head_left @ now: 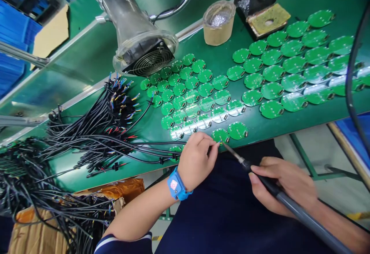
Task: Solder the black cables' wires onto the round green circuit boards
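My left hand [198,159], with a blue wrist strap [177,185], is pinched shut at the near edge of the green bench, holding a thin black cable against a round green circuit board [220,134]. My right hand [281,184] grips a soldering iron [289,204] like a pen; its tip [224,145] touches the near edge of that board, right beside my left fingertips. Several more round green boards [190,92] lie in rows behind it.
A second group of round boards [291,65] covers the right of the bench [260,125]. A bundle of black cables with coloured ends [106,130] lies left. A fume extractor duct [138,34], a tape roll with solder wool [219,22] and an iron stand with sponge [267,19] stand behind.
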Action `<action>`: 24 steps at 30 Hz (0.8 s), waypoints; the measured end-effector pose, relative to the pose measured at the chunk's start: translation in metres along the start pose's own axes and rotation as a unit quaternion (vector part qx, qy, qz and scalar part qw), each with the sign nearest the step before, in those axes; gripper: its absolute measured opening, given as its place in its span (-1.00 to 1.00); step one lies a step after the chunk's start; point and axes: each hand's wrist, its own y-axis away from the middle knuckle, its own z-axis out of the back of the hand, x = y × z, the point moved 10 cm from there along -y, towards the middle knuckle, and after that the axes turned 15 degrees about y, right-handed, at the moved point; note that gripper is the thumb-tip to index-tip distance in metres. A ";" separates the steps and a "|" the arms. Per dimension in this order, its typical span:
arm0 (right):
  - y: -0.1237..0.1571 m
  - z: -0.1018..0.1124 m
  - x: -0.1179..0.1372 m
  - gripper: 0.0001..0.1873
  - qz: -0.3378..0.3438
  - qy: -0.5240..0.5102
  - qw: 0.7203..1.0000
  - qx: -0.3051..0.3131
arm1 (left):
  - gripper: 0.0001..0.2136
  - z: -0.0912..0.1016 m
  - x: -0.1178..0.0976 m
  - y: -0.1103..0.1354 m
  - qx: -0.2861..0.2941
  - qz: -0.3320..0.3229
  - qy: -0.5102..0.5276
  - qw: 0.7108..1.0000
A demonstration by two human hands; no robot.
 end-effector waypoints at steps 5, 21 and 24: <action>0.003 0.006 -0.006 -0.81 -0.028 -0.003 1.000 -0.004 | -0.93 -0.001 0.001 -0.001 0.004 0.005 0.006 1.000; -0.005 -0.002 0.002 -0.87 -0.015 0.042 0.999 0.010 | -0.90 -0.001 0.005 -0.002 -0.019 0.033 0.006 0.999; -0.006 -0.003 0.006 -0.86 -0.007 0.040 0.999 0.014 | -0.90 -0.001 0.005 -0.001 -0.024 0.029 -0.001 0.999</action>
